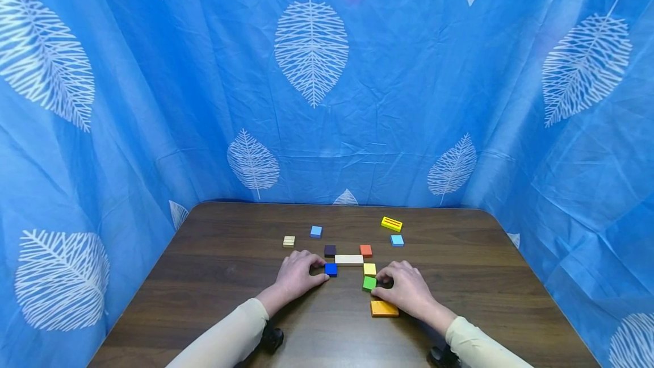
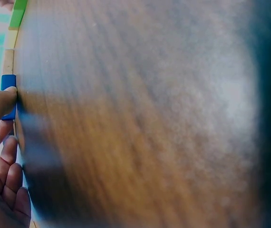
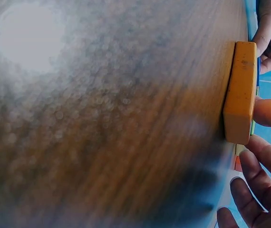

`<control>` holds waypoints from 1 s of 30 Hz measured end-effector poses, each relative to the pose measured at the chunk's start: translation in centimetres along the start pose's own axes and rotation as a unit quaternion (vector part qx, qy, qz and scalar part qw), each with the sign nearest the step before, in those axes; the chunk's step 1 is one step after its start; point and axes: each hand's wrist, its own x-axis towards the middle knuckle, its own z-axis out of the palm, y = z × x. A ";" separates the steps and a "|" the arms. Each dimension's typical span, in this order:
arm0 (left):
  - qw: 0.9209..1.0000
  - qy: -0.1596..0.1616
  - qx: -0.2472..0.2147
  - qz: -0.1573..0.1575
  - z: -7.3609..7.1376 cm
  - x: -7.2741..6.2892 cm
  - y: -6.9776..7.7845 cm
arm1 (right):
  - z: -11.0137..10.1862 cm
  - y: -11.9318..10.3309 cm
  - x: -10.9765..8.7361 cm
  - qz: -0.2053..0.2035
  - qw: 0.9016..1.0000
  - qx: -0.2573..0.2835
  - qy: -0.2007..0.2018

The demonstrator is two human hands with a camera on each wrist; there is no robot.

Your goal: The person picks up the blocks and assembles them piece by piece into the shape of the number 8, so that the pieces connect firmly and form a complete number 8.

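Head view: left hand pinches a dark blue block; right hand pinches a green block, orange block nearside of its grip.

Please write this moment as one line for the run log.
left hand: pinches dark blue block | right hand: pinches green block | orange block: on table, unheld

Plain pale-cream left sleeve at seven o'clock, matching right sleeve at five, rounded black wrist cameras, hands bare
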 end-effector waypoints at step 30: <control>1.000 -0.005 -0.007 -0.005 0.0 0.0 0.0 | 0.1 -0.1 0.0 0.010 1.000 -0.002 -0.001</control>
